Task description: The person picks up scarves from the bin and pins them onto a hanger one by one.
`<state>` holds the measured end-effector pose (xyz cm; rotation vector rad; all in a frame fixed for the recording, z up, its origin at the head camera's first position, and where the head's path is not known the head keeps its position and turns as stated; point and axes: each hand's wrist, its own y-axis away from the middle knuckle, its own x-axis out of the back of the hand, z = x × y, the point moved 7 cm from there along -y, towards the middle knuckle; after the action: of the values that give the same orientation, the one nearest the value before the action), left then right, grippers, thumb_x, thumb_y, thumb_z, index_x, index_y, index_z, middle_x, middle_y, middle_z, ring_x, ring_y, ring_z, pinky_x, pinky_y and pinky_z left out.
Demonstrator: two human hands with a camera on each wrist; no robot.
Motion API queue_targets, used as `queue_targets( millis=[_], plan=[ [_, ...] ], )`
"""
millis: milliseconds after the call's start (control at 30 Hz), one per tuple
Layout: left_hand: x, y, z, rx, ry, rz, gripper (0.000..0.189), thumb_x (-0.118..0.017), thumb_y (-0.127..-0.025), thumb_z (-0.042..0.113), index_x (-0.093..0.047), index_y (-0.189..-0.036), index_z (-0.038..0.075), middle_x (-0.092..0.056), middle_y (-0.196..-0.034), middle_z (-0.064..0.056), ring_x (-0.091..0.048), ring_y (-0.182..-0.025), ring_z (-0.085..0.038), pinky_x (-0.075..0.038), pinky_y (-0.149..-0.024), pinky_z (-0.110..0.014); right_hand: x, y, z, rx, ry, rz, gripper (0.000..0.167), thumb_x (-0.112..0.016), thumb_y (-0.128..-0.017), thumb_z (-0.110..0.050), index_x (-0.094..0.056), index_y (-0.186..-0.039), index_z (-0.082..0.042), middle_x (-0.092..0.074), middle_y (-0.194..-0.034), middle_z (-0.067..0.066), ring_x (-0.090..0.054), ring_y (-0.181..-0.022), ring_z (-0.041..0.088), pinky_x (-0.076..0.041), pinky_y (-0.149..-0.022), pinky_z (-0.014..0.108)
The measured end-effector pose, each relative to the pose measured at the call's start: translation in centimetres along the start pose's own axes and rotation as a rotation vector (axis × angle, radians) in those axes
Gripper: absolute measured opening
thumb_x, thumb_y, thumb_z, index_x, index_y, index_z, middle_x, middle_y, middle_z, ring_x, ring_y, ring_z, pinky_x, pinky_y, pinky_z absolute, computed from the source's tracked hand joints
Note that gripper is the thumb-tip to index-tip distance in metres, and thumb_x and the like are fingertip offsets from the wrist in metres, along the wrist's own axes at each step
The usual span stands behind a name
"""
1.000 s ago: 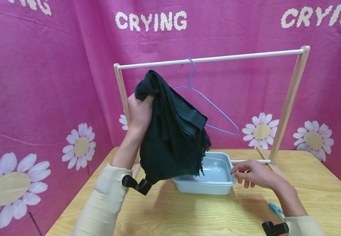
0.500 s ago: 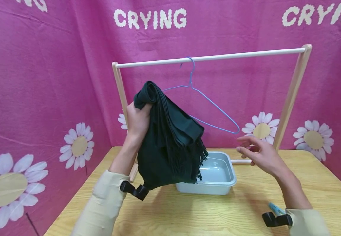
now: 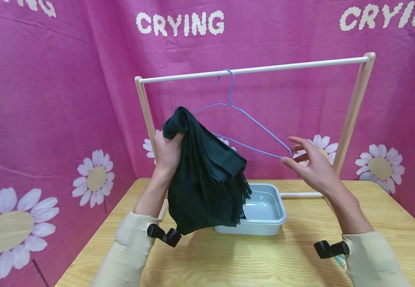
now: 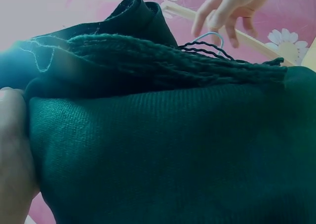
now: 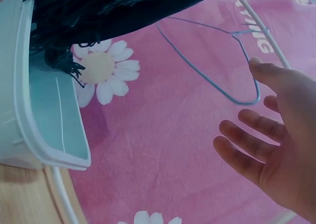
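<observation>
My left hand grips a folded dark green scarf with fringed ends, held up in front of the rack. The scarf fills most of the left wrist view and hides the fingers wrapped behind it. A blue wire hanger hangs from the rack's rod; its left corner is behind the scarf. Beside the hanger's right corner is my right hand, thumb and fingers spread with nothing gripped. In the right wrist view the thumb tip lies close to the hanger wire; whether they touch I cannot tell.
A pale blue plastic basin stands on the wooden table, partly behind the scarf. The rack has a white rod and wooden side posts. A teal clothespin lies mostly hidden by the right forearm. Pink cloth hangs behind.
My right hand has risen from beside the basin to the hanger's right corner, its fingers spreading. The left hand has lowered the scarf slightly, baring more of the hanger.
</observation>
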<state>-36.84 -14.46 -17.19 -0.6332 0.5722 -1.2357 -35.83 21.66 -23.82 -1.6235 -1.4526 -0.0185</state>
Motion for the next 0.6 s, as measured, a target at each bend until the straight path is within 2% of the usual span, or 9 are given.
queue_targets(
  millis=[133,267,333,500,600],
  plan=[
    [0.2,0.1,-0.3,0.000,-0.029,0.014,0.030,-0.063,-0.096,0.017,-0.059,-0.071,0.001,-0.049,-0.058,0.008,-0.059,-0.064,-0.008,-0.048,-0.068,-0.025,-0.1,-1.0,-0.8,0.013,0.043,-0.011,0.066,-0.070,-0.093,-0.032,-0.042,-0.149,-0.013,-0.060,-0.123,0.020,-0.064,-0.101,0.033,-0.050,-0.079,0.035],
    [0.5,0.2,-0.7,0.020,-0.028,0.032,0.029,-0.064,-0.095,0.017,-0.061,-0.071,0.000,-0.052,-0.059,0.008,-0.059,-0.062,-0.006,-0.049,-0.067,-0.024,-0.3,-1.9,-1.3,0.000,0.057,-0.022,0.066,-0.071,-0.092,-0.035,-0.042,-0.149,-0.015,-0.060,-0.125,0.018,-0.063,-0.105,0.034,-0.047,-0.083,0.045],
    [0.7,0.3,-0.8,0.034,-0.016,0.042,0.029,-0.065,-0.094,0.017,-0.061,-0.072,0.000,-0.053,-0.059,0.009,-0.059,-0.062,-0.006,-0.050,-0.066,-0.024,-0.4,-2.2,-1.5,0.005,0.052,-0.024,0.066,-0.071,-0.092,-0.033,-0.043,-0.148,-0.014,-0.060,-0.124,0.018,-0.063,-0.103,0.034,-0.048,-0.082,0.044],
    [1.0,0.5,-1.3,0.051,0.007,0.059,0.027,-0.066,-0.093,0.016,-0.062,-0.073,-0.002,-0.054,-0.058,0.009,-0.059,-0.061,-0.006,-0.050,-0.065,-0.023,-0.9,-2.7,-1.5,0.007,0.050,-0.026,0.063,-0.071,-0.093,-0.032,-0.045,-0.147,-0.014,-0.062,-0.120,0.017,-0.063,-0.098,0.029,-0.048,-0.077,0.028],
    [1.1,0.6,-1.5,0.057,-0.008,0.066,0.026,-0.067,-0.092,0.015,-0.064,-0.074,-0.004,-0.054,-0.057,0.011,-0.058,-0.060,-0.004,-0.050,-0.066,-0.022,-1.2,-3.0,-1.4,0.012,0.057,-0.022,0.059,-0.071,-0.093,-0.029,-0.047,-0.145,-0.015,-0.064,-0.115,0.015,-0.064,-0.093,0.026,-0.048,-0.073,0.023]
  ],
)
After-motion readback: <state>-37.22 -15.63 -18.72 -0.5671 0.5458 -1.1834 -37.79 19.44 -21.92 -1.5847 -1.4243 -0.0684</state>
